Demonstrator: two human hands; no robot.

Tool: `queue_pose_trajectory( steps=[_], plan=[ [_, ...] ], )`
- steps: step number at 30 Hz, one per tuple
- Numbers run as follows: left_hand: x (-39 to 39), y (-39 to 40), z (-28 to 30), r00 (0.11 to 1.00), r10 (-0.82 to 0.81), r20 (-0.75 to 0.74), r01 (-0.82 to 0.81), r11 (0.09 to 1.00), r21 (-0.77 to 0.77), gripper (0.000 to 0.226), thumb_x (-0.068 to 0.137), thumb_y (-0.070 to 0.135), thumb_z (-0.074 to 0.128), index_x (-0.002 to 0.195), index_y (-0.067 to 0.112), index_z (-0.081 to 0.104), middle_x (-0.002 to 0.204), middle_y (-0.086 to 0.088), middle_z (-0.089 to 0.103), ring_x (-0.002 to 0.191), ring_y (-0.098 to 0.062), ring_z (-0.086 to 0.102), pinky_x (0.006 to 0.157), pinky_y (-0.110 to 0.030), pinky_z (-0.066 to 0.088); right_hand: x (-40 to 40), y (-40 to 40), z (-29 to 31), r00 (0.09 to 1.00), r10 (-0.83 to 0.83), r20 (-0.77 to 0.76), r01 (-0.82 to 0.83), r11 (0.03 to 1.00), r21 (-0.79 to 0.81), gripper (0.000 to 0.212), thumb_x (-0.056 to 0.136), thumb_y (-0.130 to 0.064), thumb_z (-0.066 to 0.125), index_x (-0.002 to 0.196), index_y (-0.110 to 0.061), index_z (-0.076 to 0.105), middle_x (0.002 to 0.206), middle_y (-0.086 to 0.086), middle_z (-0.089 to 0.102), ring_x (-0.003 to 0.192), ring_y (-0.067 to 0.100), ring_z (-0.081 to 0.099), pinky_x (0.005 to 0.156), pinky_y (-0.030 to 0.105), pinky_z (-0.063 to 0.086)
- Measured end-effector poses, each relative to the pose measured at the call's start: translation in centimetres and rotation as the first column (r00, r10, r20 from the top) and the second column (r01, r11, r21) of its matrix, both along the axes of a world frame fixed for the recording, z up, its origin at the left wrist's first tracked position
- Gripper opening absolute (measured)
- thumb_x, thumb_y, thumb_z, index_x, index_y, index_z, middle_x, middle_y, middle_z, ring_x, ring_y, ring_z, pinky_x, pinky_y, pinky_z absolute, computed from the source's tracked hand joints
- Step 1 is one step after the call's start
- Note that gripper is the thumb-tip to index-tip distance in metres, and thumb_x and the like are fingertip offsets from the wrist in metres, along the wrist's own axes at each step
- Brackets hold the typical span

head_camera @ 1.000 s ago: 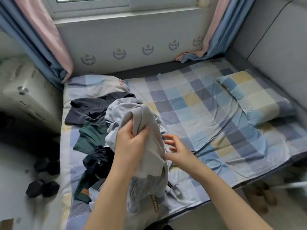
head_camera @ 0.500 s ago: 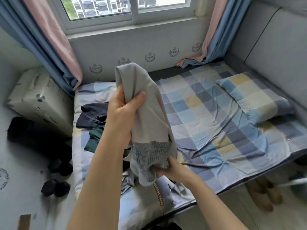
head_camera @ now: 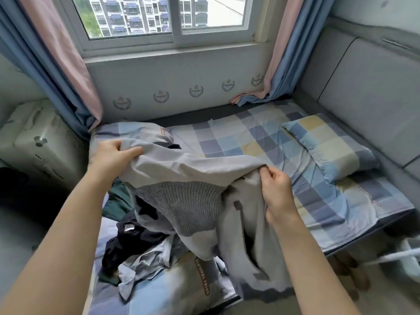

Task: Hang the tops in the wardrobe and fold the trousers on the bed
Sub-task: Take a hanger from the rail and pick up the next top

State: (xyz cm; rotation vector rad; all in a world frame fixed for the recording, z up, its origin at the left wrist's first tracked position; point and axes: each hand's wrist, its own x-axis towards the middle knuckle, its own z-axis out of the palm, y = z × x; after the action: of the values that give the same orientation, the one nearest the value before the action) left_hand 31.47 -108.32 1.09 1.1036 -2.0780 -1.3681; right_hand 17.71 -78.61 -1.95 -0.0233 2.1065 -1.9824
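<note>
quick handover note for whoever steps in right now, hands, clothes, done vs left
Left hand and right hand each grip the light grey garment with a ribbed knit band, stretched between them above the bed.
A heap of dark navy, green and pale blue clothes lies on the checked blue and yellow bedsheet.
Done: nothing visibly folded or hung.
Left: sort the grey piece, then the heap. No wardrobe in view.
</note>
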Motion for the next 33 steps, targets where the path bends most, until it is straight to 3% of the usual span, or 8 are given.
queue_pose_trajectory(
  steps=[3,5,11,16,20,23,29,33],
  plan=[
    [0.0,-0.2,-1.2,0.999,0.021,-0.035,-0.019,0.996,0.082,0.024,0.081,0.031,0.075,0.082,0.009,0.066,0.081,-0.012,0.057,0.078,-0.023,0.05,0.069,-0.039,0.039,1.0,0.2,0.2,0.997,0.033,0.063,-0.03,0.999,-0.041,0.03,0.097,-0.019,0.053,0.076,-0.001,0.065,0.076,0.01,0.066,0.073,0.02,0.059,0.069,0.034,0.051],
    [-0.1,1.3,-2.0,0.999,-0.008,0.039,0.007,1.0,0.017,0.039,0.083,0.029,0.076,0.117,0.013,0.066,0.108,-0.003,0.06,0.1,-0.019,0.055,0.085,-0.035,0.044,1.3,0.3,0.3,0.995,0.046,0.094,-0.041,0.998,-0.052,0.027,0.097,-0.018,0.054,0.081,-0.002,0.069,0.081,0.014,0.07,0.075,0.023,0.063,0.071,0.036,0.054],
    [-0.4,10.8,-6.9,0.739,-0.617,0.269,0.613,0.782,0.111,0.119,0.059,0.059,0.082,0.151,0.048,0.007,0.161,0.017,0.0,0.147,-0.008,0.008,0.12,-0.04,0.019,2.8,-0.1,1.3,0.991,0.132,0.03,-0.131,0.991,-0.029,0.027,0.094,-0.016,0.057,0.075,0.0,0.068,0.077,0.018,0.068,0.071,0.027,0.061,0.07,0.04,0.051],
    [-1.4,14.4,-12.4,0.906,-0.304,0.295,0.223,0.934,0.278,0.131,0.066,0.042,0.087,0.156,0.021,-0.007,0.161,-0.009,0.006,0.148,-0.027,0.012,0.119,-0.046,0.021,3.8,1.0,3.3,0.963,0.225,-0.151,-0.234,0.971,-0.047,0.033,0.094,-0.023,0.06,0.076,0.005,0.059,0.072,0.015,0.057,0.07,0.024,0.053,0.066,0.037,0.044],
    [-0.9,13.7,-14.4,0.984,-0.176,-0.036,0.132,0.571,0.81,0.089,0.076,0.027,0.08,0.148,0.01,0.03,0.131,-0.008,0.059,0.107,-0.024,0.062,0.08,-0.038,0.051,4.0,3.2,4.1,0.975,0.18,-0.129,-0.195,0.975,-0.109,0.044,0.088,-0.031,0.064,0.071,0.007,0.049,0.071,0.012,0.047,0.07,0.025,0.043,0.066,0.037,0.037],
    [-1.7,13.7,-13.8,0.965,-0.012,-0.263,0.258,0.255,0.932,0.049,0.074,0.033,0.074,0.115,0.008,0.066,0.095,-0.008,0.071,0.076,-0.019,0.068,0.067,-0.031,0.054,4.4,5.6,3.8,0.99,0.115,-0.079,-0.122,0.988,-0.09,0.042,0.082,-0.035,0.065,0.061,-0.004,0.045,0.063,0.008,0.036,0.064,0.024,0.034,0.063,0.034,0.03],
    [-5.1,19.5,-8.6,0.94,-0.163,-0.301,0.339,0.32,0.885,0.024,0.081,0.014,0.068,0.103,0.005,0.068,0.097,-0.019,0.072,0.082,-0.03,0.069,0.068,-0.037,0.056,5.8,14.3,1.9,0.976,0.068,0.207,-0.132,0.94,0.315,0.031,0.075,-0.047,0.061,0.058,-0.022,0.054,0.06,0.002,0.049,0.056,0.011,0.046,0.056,0.026,0.034],
    [-5.0,27.1,-4.0,0.673,-0.563,-0.48,0.714,0.327,0.619,0.011,0.077,0.011,0.064,0.083,0.016,0.071,0.079,-0.009,0.069,0.072,-0.023,0.068,0.062,-0.033,0.055,7.5,19.3,0.6,0.947,-0.152,0.282,-0.058,0.785,0.617,0.05,0.096,-0.05,0.041,0.089,-0.012,0.072,0.078,-0.002,0.062,0.065,0.013,0.053,0.064,0.025,0.04]
  ],
)
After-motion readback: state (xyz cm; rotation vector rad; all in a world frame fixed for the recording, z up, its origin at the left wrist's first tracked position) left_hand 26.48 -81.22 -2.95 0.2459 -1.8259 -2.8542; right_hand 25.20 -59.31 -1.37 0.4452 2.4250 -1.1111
